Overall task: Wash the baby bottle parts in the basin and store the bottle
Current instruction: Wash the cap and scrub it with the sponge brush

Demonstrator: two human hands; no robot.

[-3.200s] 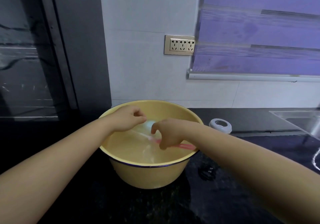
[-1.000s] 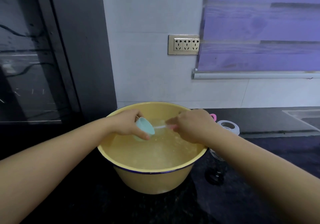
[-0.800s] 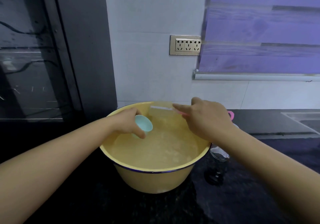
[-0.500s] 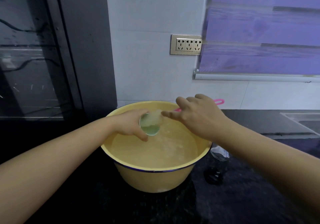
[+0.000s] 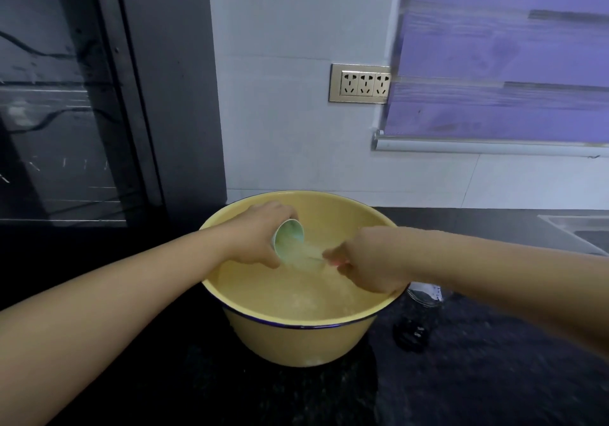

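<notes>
A yellow basin [image 5: 296,336] with a dark blue rim stands on the black counter and holds cloudy water. My left hand [image 5: 260,234] grips a pale green bottle cap [image 5: 289,238] tilted over the water, its opening facing right. My right hand [image 5: 365,261] is closed on a thin brush, with a bit of pink handle showing at the fingers. The blurred bristle end [image 5: 303,256] sits in the cap's mouth. The clear bottle [image 5: 423,293] stands right of the basin, mostly hidden behind my right forearm.
The black counter [image 5: 494,376] runs to the right toward a steel sink edge [image 5: 573,228]. A dark glass cabinet door [image 5: 59,112] fills the left. A wall socket [image 5: 361,82] and a purple roller blind [image 5: 494,63] are behind the basin.
My right hand came down from above the basin's far rim and pushed the brush end into the cap. My left hand turned the cap's opening toward the right hand and lowered it slightly.
</notes>
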